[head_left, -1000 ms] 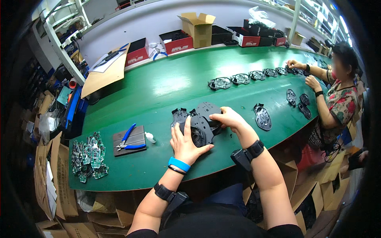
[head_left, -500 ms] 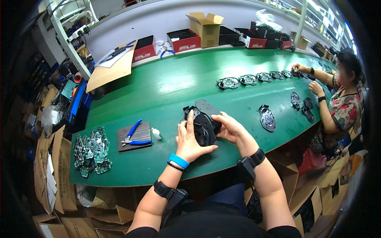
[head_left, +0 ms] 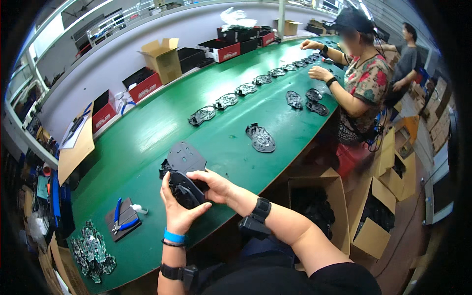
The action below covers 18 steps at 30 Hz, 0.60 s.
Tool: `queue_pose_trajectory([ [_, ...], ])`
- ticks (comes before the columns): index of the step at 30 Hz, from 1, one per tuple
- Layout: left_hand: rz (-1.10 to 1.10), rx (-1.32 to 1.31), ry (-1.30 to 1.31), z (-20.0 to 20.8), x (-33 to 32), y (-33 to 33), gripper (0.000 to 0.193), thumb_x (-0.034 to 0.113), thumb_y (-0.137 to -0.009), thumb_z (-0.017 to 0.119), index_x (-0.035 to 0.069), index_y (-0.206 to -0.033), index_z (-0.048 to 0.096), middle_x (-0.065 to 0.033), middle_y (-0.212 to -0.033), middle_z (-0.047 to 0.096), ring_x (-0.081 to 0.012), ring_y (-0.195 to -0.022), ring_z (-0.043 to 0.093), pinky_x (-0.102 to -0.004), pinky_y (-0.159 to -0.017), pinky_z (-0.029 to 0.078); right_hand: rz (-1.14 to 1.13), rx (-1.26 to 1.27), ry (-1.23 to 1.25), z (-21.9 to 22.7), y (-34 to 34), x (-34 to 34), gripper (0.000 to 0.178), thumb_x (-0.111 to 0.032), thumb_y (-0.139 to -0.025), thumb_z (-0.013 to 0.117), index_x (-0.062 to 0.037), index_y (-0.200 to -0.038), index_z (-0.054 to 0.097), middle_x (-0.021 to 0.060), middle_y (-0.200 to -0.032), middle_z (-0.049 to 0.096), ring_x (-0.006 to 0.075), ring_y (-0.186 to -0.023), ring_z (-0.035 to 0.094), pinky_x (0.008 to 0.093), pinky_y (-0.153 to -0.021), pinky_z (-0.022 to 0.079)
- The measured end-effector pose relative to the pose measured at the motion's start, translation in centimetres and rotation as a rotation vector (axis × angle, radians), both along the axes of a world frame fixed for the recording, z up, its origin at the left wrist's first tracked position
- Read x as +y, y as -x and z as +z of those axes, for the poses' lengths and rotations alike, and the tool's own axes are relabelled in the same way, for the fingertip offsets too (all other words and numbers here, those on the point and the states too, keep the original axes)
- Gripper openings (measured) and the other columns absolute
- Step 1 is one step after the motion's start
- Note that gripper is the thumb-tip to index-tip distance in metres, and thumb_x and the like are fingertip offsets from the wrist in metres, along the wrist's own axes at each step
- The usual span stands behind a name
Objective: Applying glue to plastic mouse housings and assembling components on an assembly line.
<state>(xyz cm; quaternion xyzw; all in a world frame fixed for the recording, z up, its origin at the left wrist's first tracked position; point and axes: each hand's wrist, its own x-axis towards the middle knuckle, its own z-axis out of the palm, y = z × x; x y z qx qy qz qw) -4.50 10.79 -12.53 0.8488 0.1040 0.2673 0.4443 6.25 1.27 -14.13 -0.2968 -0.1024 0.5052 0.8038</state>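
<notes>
My left hand (head_left: 178, 212) cups a black plastic shell (head_left: 183, 191), with its thumb stretched along the near side and its fingers round the left side. My right hand (head_left: 216, 187) grips the same shell from the right, its fingers at the upper edge and side. The shell is curved and hollow, and looks like part of a computer mouse housing. Just beyond it is a flat dark plate (head_left: 187, 156) with small slots; whether it touches the shell is hard to tell. Another black part (head_left: 164, 168) shows at the plate's left, partly hidden by my left hand.
Blue-handled cutters (head_left: 123, 222) lie on a dark block (head_left: 132, 211) beside a small white bottle (head_left: 139, 209). A pile of green circuit boards (head_left: 93, 253) sits at the near left. Black shells (head_left: 226, 101) line the green table (head_left: 162, 130). At right works another person (head_left: 361, 78); cartons (head_left: 322, 196) stand below.
My view has swung to the right, so the table and boxes appear shifted left and another person shows at the far right. Both hands still hold the shell, with little change in grip.
</notes>
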Motion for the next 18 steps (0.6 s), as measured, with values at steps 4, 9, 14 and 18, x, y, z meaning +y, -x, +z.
queue_pose_trajectory([
  [4, -0.131, -0.018, -0.142, 3.6, -5.0, -1.3, 0.113, 0.028, -0.038, 0.085, 0.010, -0.130, 0.022, -0.0207, -0.124, 0.027, -0.0358, -0.113, 0.034, -0.0428, -0.095, 0.032, -0.167, -0.028, -0.091, 1.3, 0.0, -6.4, 0.030, -0.017, -0.080, 0.057, -0.0050, -0.106, 0.051, 0.0056, -0.097, 0.058, 0.0158, -0.083, 0.059, 0.0301, -0.074, 0.049],
  [9, -0.577, 0.030, -0.310, 4.1, -16.0, -5.5, 0.112, 0.029, -0.037, 0.085, 0.007, -0.129, 0.025, -0.0196, -0.124, 0.030, -0.0375, -0.116, 0.030, -0.0435, -0.096, 0.029, -0.497, 0.121, -0.099, 0.2, 2.0, -21.5, 0.033, -0.022, -0.086, 0.045, 0.0015, -0.107, 0.052, 0.0122, -0.103, 0.058, 0.0212, -0.090, 0.059, 0.0358, -0.083, 0.047],
  [14, -0.953, 0.363, -0.350, -8.6, -27.4, -8.4, 0.119, 0.048, -0.038, 0.081, 0.018, -0.134, 0.016, -0.0319, -0.122, 0.028, -0.0478, -0.112, 0.033, -0.0498, -0.090, 0.034, -1.010, 0.313, 0.063, -10.9, 6.2, -32.0, 0.039, -0.028, -0.085, 0.045, -0.0026, -0.114, 0.049, 0.0110, -0.112, 0.054, 0.0234, -0.101, 0.053, 0.0376, -0.090, 0.041],
  [18, -1.269, 0.765, -0.289, -19.0, -37.2, -5.6, 0.127, 0.051, -0.039, 0.080, 0.028, -0.136, 0.002, -0.0381, -0.126, 0.021, -0.0524, -0.116, 0.026, -0.0518, -0.095, 0.028, -1.304, 0.501, 0.144, -21.0, 13.5, -39.4, 0.042, -0.032, -0.082, 0.050, -0.0049, -0.113, 0.051, 0.0092, -0.112, 0.055, 0.0232, -0.102, 0.053, 0.0356, -0.090, 0.041],
])
